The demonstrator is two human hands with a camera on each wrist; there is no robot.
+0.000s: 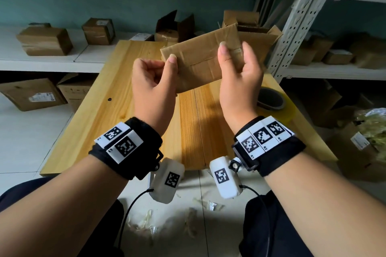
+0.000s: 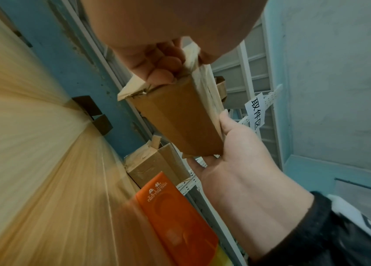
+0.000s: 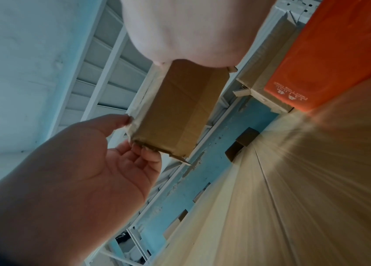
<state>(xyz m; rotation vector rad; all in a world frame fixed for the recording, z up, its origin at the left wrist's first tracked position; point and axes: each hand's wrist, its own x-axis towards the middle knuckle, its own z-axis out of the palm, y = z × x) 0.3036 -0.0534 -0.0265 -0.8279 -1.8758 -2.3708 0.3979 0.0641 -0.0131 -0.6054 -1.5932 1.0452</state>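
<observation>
Above the table we hold the box in the air, left hand pinching one end, right hand curled round the other. Gripped only at its edges, it could slip and drop.

You can read 取件区 on the white paper sign fixed to the rack. The orange box's white lettering is too blurred to read.
</observation>
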